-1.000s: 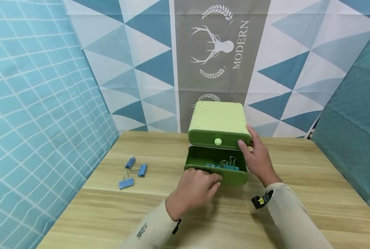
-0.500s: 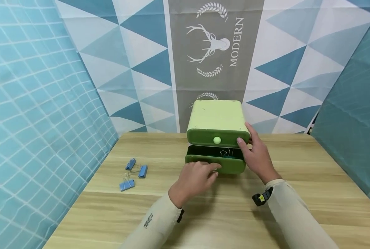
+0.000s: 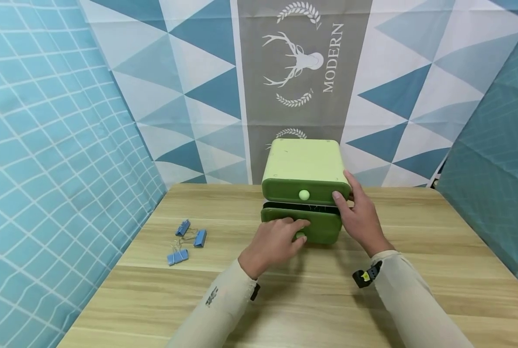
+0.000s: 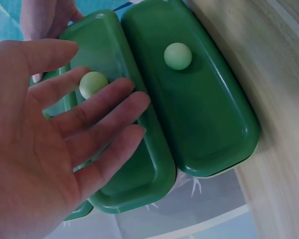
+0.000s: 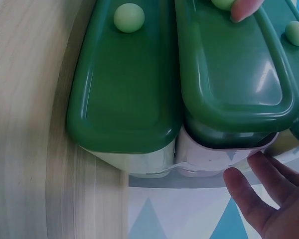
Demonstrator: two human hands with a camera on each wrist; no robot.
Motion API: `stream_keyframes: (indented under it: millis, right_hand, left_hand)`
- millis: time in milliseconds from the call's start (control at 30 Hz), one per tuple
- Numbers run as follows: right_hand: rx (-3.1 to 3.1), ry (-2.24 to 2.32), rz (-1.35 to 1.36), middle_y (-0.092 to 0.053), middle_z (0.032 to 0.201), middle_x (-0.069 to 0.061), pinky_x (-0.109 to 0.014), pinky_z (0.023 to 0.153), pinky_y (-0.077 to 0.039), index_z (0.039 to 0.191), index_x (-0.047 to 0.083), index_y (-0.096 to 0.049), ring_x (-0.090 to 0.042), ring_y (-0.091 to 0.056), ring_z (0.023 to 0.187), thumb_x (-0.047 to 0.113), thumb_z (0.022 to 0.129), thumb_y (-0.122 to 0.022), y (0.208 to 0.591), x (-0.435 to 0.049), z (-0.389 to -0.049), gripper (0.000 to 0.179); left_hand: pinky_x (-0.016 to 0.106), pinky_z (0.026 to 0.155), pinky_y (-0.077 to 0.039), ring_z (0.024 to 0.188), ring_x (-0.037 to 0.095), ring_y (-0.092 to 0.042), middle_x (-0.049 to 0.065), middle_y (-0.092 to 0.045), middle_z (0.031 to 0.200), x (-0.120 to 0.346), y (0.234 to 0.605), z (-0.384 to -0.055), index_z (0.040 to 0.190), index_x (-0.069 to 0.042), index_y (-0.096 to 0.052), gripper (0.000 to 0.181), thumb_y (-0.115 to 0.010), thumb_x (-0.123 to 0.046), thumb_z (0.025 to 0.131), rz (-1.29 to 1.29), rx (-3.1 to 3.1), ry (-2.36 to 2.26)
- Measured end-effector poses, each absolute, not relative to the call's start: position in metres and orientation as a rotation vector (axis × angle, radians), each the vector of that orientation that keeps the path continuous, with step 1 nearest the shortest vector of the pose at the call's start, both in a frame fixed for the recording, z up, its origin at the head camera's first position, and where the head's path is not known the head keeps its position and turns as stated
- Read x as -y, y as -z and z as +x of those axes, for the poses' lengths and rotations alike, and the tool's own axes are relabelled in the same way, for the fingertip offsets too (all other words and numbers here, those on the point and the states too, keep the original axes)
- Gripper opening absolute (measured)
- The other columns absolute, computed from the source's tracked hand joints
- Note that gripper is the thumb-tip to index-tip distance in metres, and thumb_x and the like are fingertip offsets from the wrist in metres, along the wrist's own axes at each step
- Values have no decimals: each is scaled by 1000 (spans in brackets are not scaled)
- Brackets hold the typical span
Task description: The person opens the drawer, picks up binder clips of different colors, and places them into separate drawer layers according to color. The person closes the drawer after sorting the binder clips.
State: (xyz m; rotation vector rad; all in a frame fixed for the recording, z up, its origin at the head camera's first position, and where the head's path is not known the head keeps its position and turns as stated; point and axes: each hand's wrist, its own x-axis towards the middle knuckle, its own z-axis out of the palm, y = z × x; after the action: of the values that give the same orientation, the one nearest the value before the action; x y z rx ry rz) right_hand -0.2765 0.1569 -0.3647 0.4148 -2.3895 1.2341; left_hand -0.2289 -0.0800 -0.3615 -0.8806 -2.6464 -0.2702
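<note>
A light green drawer box [image 3: 304, 162] with dark green fronts stands against the back cloth. Its middle drawer [image 3: 326, 229] sticks out slightly, leaving a narrow dark gap above its front. My left hand [image 3: 272, 244] touches that front, fingers extended and fingertips beside the round pale knob [image 4: 93, 84]. My right hand [image 3: 361, 220] holds the box's right corner, thumb on the top drawer front [image 3: 280, 189] and fingers along the side. Below, the bottom drawer [image 5: 127, 89] is closed, visible in both wrist views. The drawer's contents are almost wholly hidden.
Three blue binder clips [image 3: 199, 238] lie on the wooden table [image 3: 224, 203] to the left. Patterned cloth [image 3: 211, 72] hangs behind the box, with blue checked cloth [image 3: 45, 145] on the left and teal cloth [image 3: 498, 145] on the right.
The middle drawer has slid inward with my left hand against its front, hiding the clips inside. My right hand stays at the box's corner.
</note>
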Motion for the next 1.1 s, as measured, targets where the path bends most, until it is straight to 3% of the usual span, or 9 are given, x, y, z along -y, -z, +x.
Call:
stream_keyframes:
  millis: [433,867,967,1100]
  right_hand:
    - [2407,-1253,403,-55,138,-17,-59,93,-48,159,43,-17,-36,-54,128,49,104,-45,364,-157,-275,62]
    - [2410,-1233,394,-53,141,-18,-60,92,-48,159,43,-16,-38,-53,128,50,105,-44,363,-158,-275,62]
    - [2410,-1230,388,-53,141,-17,-60,92,-48,159,44,-16,-38,-53,127,51,105,-44,363,-158,-275,62]
    - [2405,-1231,399,-53,141,-18,-60,91,-48,160,43,-15,-38,-53,127,50,105,-44,364,-158,-275,62]
  left_hand:
    - [26,53,-46,78,11,-61,3,-71,103,77,366,-243,133,-20,-66,37,-63,-33,98,-847,2674,315]
    - [36,69,-54,100,17,-65,5,-68,116,74,365,-250,137,-23,-63,39,-60,-34,100,-818,2770,482]
    - [32,68,-52,96,11,-64,-1,-69,109,76,365,-254,137,-24,-63,39,-60,-34,100,-829,2793,576]
    - [29,60,-48,74,5,-60,-9,-67,84,79,366,-257,135,-25,-64,35,-59,-32,101,-808,2790,794]
